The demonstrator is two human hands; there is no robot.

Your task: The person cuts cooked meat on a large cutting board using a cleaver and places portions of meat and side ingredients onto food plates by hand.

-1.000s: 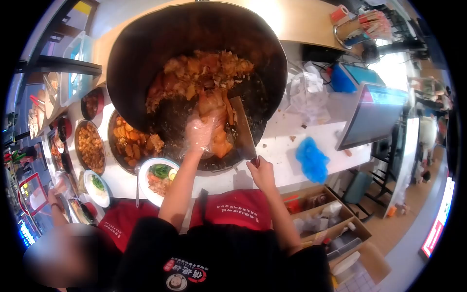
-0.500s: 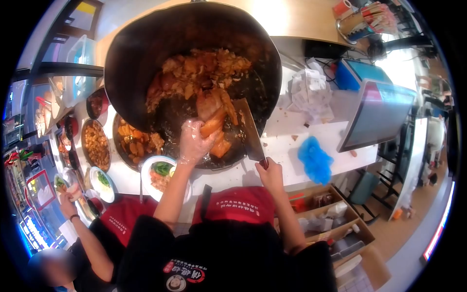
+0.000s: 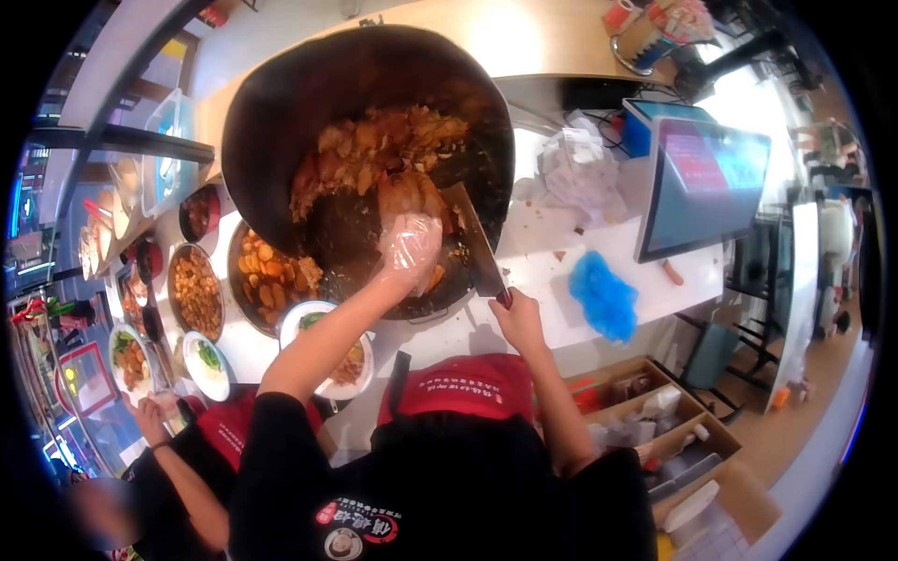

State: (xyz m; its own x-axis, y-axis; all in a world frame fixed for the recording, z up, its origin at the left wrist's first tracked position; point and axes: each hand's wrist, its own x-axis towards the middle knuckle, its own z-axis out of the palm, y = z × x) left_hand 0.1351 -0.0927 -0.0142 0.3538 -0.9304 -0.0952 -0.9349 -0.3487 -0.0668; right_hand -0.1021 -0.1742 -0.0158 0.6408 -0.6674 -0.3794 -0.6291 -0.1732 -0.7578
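Note:
My left hand [image 3: 410, 251], in a clear plastic glove, is closed on a piece of braised meat [image 3: 402, 194] at the near side of a large dark pot [image 3: 281, 93]. Just right of it, my right hand [image 3: 514, 316] is wrapped round the handle of a cleaver [image 3: 479, 248]. The wide blade points up into the pot, beside the meat. A heap of browned meat [image 3: 374, 145] lies farther back in the pot. My left forearm passes over a plate [image 3: 360, 374] of food, hiding part of it.
Left of the pot stand bowls of stewed food [image 3: 265, 280] and a plate with greens [image 3: 208, 365]. A co-worker's hand [image 3: 150, 421] is at the lower left. On the right are blue plastic [image 3: 604, 295], a monitor [image 3: 706, 192] and an open drawer box [image 3: 655, 421].
My left hand has shifted onto the meat near the blade. The view has moved slightly. The co-worker's hand is now beside a plate of food at the left.

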